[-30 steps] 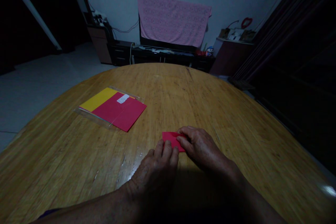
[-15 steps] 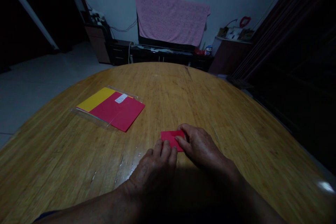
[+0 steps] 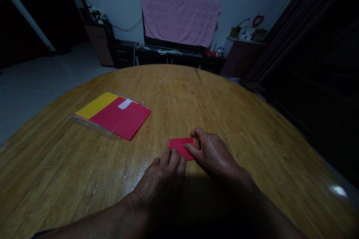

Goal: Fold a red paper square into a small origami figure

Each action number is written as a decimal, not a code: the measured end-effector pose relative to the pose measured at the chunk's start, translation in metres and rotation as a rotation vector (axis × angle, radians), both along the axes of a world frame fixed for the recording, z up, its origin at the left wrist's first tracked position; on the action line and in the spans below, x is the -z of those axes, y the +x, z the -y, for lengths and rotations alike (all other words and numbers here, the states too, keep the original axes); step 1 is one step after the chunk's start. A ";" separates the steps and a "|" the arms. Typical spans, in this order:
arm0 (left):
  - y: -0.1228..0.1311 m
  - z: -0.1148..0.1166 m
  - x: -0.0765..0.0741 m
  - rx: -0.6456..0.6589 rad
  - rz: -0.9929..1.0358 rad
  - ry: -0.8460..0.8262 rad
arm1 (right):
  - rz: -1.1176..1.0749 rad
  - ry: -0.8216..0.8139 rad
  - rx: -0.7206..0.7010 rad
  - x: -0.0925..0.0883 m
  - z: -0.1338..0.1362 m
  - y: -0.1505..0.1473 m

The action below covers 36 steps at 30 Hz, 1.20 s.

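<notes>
A small folded piece of red paper (image 3: 177, 143) lies flat on the wooden table in front of me. My left hand (image 3: 165, 173) rests palm down at its near edge, with the fingertips lying on the paper. At the right side is my right hand (image 3: 211, 152). Its thumb touches the top of the paper, while the index finger is bent and raised apart from the thumb, near the far right corner. The other right fingers are mostly hidden behind the hand.
A clear plastic packet of yellow and red paper sheets (image 3: 112, 114) with a white label lies to the left on the round wooden table (image 3: 174, 93). Beyond the table stand a low black cabinet (image 3: 123, 53) and a screen covered by a pink cloth (image 3: 181, 16).
My right index finger has lifted and opened away from the thumb at the paper's right edge. My left hand stays on the paper. The whole view has shifted slightly.
</notes>
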<state>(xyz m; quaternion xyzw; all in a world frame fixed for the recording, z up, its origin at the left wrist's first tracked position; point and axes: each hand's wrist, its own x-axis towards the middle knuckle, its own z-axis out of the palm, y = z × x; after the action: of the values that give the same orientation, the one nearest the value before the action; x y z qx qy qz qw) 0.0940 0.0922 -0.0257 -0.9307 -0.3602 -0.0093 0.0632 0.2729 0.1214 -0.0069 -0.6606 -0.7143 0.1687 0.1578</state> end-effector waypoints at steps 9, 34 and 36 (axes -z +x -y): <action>0.001 -0.001 -0.012 -0.027 -0.007 -0.047 | 0.014 0.208 -0.072 -0.006 0.004 0.000; -0.047 -0.022 -0.029 0.088 -0.005 -0.362 | -0.157 0.130 -0.248 0.012 0.028 -0.016; -0.053 -0.026 -0.029 0.126 0.037 -0.390 | -0.143 0.127 -0.222 0.012 0.029 -0.018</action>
<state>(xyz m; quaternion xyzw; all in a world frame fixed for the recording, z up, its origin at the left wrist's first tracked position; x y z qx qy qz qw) 0.0414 0.1186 0.0033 -0.9457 -0.2972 0.0396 -0.1254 0.2551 0.0925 -0.0193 -0.5526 -0.7792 0.1863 0.2299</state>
